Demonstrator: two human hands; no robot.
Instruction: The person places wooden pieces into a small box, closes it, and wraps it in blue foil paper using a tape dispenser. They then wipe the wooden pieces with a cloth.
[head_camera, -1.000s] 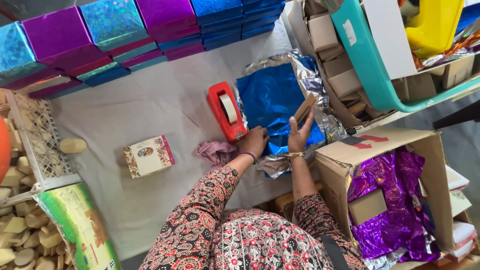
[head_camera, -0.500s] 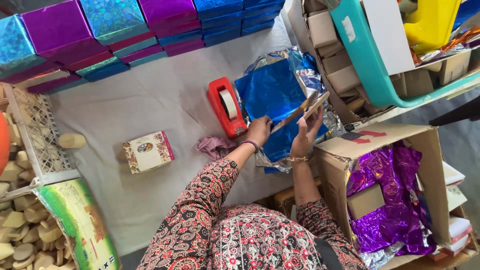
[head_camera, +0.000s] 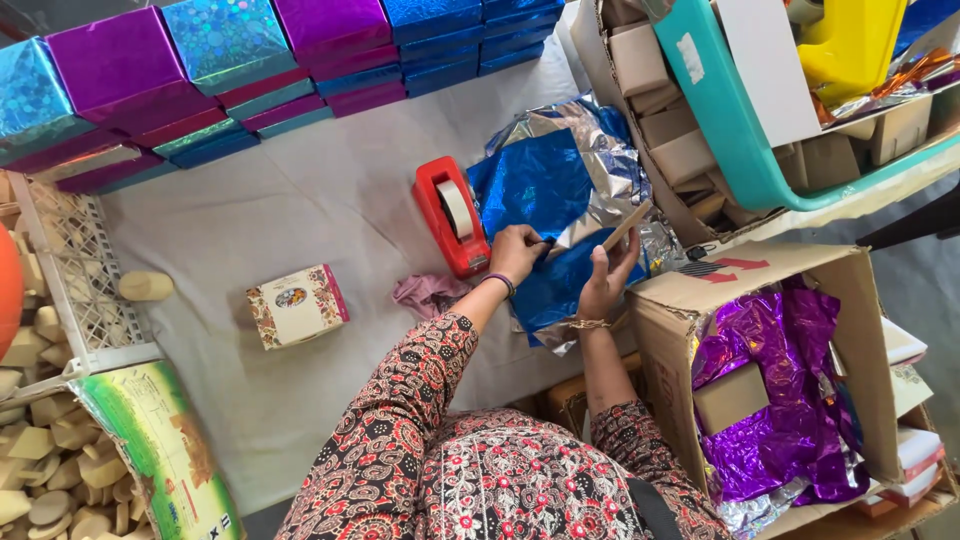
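My left hand (head_camera: 516, 254) pinches the edge of a shiny blue foil sheet (head_camera: 530, 185) whose silver underside is folded up beside it. My right hand (head_camera: 604, 278) holds a thin flat brown cardboard piece (head_camera: 626, 226) upright over the same sheet. More blue foil (head_camera: 555, 290) lies under both hands on the white cloth surface (head_camera: 300, 200). A red tape dispenser (head_camera: 452, 217) stands just left of my left hand, touching the foil's edge.
Foil-wrapped purple, blue and teal boxes (head_camera: 210, 70) line the far edge. A small patterned box (head_camera: 297, 305) and a pink cloth (head_camera: 428, 292) lie to the left. An open carton with purple foil (head_camera: 790, 400) sits at right, a teal basket (head_camera: 740, 130) and plain cardboard boxes (head_camera: 660, 100) beyond.
My left hand lifted the foil edge and drew it over, so the silver underside now shows. My right hand tilted the cardboard piece and shifted slightly towards me.
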